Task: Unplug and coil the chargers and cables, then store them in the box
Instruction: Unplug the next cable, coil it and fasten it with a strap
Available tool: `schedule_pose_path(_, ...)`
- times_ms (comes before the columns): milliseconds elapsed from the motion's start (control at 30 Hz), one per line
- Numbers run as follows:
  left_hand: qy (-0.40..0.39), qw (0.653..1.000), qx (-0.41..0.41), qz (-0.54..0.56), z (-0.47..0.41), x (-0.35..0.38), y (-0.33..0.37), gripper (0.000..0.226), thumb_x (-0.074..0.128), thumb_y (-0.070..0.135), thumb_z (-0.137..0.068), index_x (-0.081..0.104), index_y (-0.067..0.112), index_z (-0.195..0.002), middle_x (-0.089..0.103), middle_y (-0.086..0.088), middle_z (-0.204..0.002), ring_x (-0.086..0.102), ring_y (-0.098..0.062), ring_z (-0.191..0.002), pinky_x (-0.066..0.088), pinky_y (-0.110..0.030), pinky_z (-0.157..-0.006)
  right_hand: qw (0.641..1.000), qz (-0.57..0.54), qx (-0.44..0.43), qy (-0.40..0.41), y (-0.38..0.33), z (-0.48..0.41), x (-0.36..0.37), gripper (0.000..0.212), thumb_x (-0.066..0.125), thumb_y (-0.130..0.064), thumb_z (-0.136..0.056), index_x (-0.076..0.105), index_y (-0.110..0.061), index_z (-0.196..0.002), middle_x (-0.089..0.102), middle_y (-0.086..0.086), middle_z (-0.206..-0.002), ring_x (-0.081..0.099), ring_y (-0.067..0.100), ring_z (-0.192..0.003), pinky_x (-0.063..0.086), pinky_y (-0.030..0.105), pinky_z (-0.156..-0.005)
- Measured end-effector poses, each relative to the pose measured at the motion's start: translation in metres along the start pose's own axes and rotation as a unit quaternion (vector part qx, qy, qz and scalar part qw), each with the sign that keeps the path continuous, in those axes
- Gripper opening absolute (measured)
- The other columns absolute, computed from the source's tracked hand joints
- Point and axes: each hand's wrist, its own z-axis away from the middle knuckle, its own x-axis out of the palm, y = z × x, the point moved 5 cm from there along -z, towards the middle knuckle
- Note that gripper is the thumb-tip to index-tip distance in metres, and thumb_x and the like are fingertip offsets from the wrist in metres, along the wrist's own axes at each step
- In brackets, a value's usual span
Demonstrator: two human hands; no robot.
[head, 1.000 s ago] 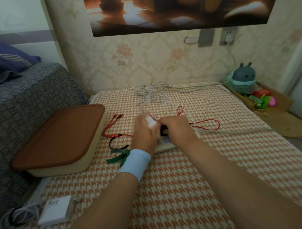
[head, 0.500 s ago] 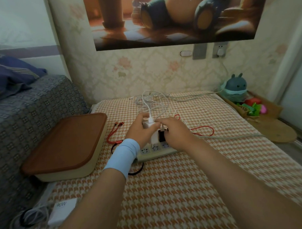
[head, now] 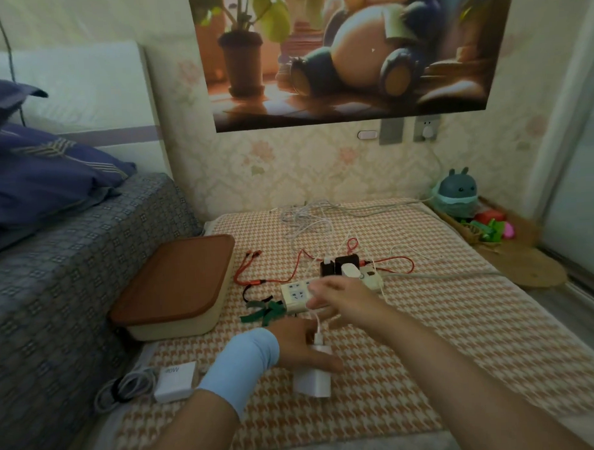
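Observation:
My left hand grips a white charger, unplugged and held low over the checked mat. Its white cable runs up into the fingers of my right hand, which hovers, blurred, over the white power strip. Two black chargers and a white plug stand in the strip. A red cable lies left of it. The cream box with a brown lid sits shut at the mat's left edge.
A white 90W charger with a coiled cable lies near left. Green ties sit beside the strip. Tangled white cables lie by the wall. A bed borders the left; a plush toy stands far right.
My left hand pulled the white charger out of the strip and brought it toward me. My right hand left the strip and moved onto the charger's cable. The camera tilted up.

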Motion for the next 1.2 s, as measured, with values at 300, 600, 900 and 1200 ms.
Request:
schedule_pose_path(300, -0.061, 0.994, -0.072, 0.059, 0.012, -0.003, -0.023, 0.046, 0.049, 0.047, -0.097, 0.058, 0.017, -0.132, 0.063, -0.001, -0.126, 0.071, -0.020, -0.095, 0.057, -0.034, -0.084, 0.976, 0.192, 0.082, -0.054, 0.040, 0.002, 0.009, 0.032, 0.070, -0.013, -0.094, 0.066, -0.013, -0.125, 0.069, 0.006, -0.105, 0.074, 0.019, -0.073, 0.063, 0.035, -0.070)
schedule_pose_path(600, 0.209, 0.955, -0.057, 0.202, -0.030, -0.040, -0.037, 0.051, 0.048, 0.032, -0.100, 0.037, 0.017, -0.147, 0.044, -0.004, -0.148, 0.046, -0.025, -0.132, 0.042, -0.036, -0.105, 0.946, 0.289, 0.088, -0.121, 0.041, -0.018, 0.023, 0.039, 0.059, -0.012, -0.098, 0.062, -0.023, -0.135, 0.068, -0.001, -0.091, 0.063, 0.018, -0.061, 0.055, 0.033, -0.061)
schedule_pose_path(900, 0.198, 0.857, 0.007, 0.476, -0.048, -0.052, -0.027, 0.027, 0.044, 0.025, -0.102, 0.064, 0.011, -0.114, 0.035, 0.000, -0.057, 0.027, -0.015, -0.050, 0.027, -0.027, -0.049, 0.957, 0.284, 0.023, 0.060, 0.031, -0.035, -0.005, 0.024, 0.056, -0.015, -0.095, 0.070, -0.021, -0.113, 0.071, 0.000, -0.097, 0.064, 0.016, -0.076, 0.053, 0.032, -0.068)
schedule_pose_path(1200, 0.086, 0.955, 0.129, 0.253, 0.006, -0.046, -0.023, 0.019, 0.058, 0.025, -0.097, 0.073, 0.020, -0.107, 0.068, 0.005, -0.074, 0.062, -0.013, -0.076, 0.049, -0.025, -0.076, 0.974, -0.198, 0.057, 0.094, 0.015, -0.039, 0.003, 0.021, 0.050, -0.011, -0.102, 0.066, -0.016, -0.114, 0.065, 0.008, -0.119, 0.070, 0.027, -0.097, 0.059, 0.034, -0.070)
